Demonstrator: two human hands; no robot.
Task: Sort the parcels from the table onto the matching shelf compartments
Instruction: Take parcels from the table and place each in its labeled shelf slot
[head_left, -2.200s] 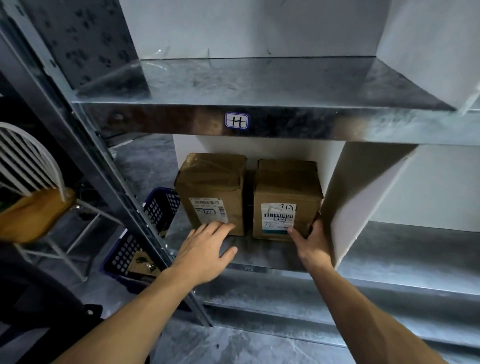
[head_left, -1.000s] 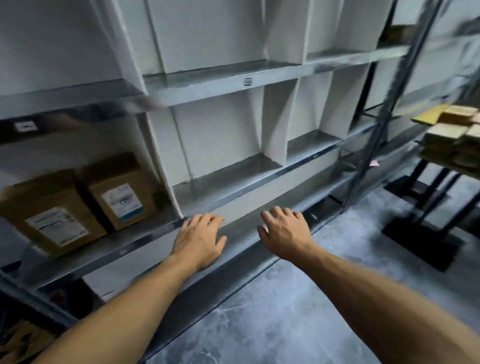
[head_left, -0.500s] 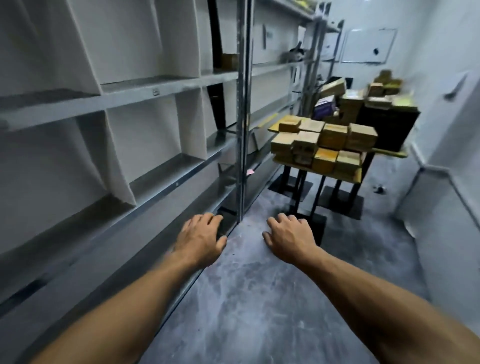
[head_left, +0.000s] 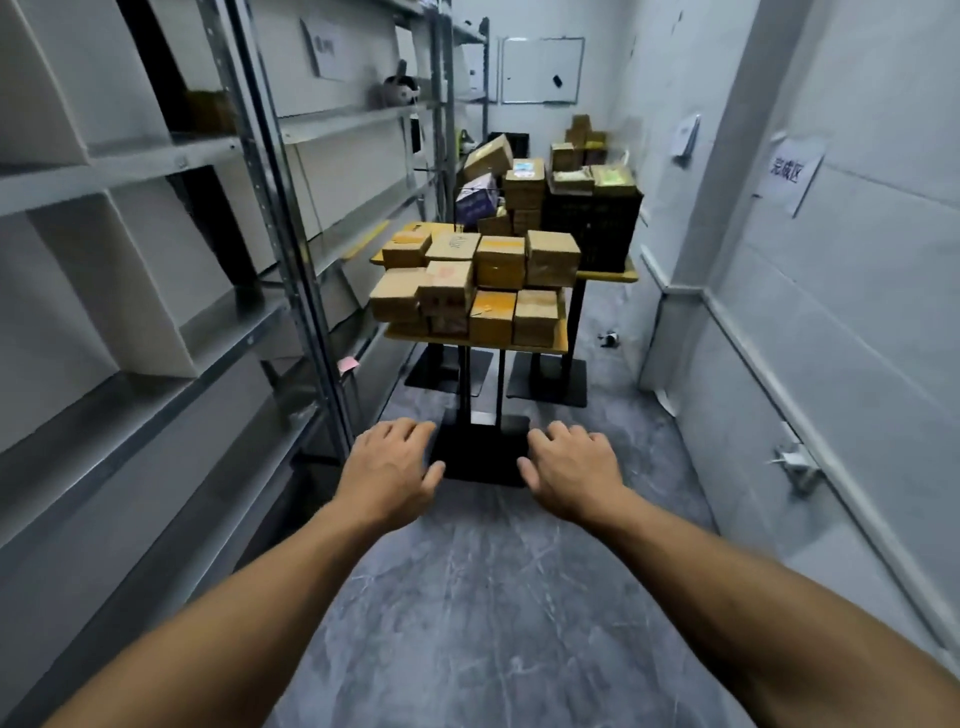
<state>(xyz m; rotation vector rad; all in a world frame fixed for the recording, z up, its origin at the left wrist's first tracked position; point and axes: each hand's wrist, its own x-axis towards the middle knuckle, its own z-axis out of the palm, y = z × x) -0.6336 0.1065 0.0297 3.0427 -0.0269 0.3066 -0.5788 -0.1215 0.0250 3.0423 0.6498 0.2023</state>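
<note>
Several brown cardboard parcels (head_left: 475, 283) are stacked on a yellow-topped table (head_left: 558, 347) ahead of me in the aisle. Both my arms stretch forward over the floor. My left hand (head_left: 387, 470) and my right hand (head_left: 571, 467) are empty, palms down, fingers loosely spread, well short of the table. The metal shelf unit (head_left: 218, 332) with white dividers runs along my left; the compartments in view hold no parcels.
A second yellow table (head_left: 608, 275) behind carries a black crate (head_left: 592, 223) and more boxes. Black table bases (head_left: 480, 452) stand on the grey floor just beyond my hands. A white wall with a paper sign (head_left: 792, 174) closes the right side.
My view has swung right from the shelf compartment with two boxes to the aisle and the parcel table. Both hands left the shelf and now hang empty in front of me.
</note>
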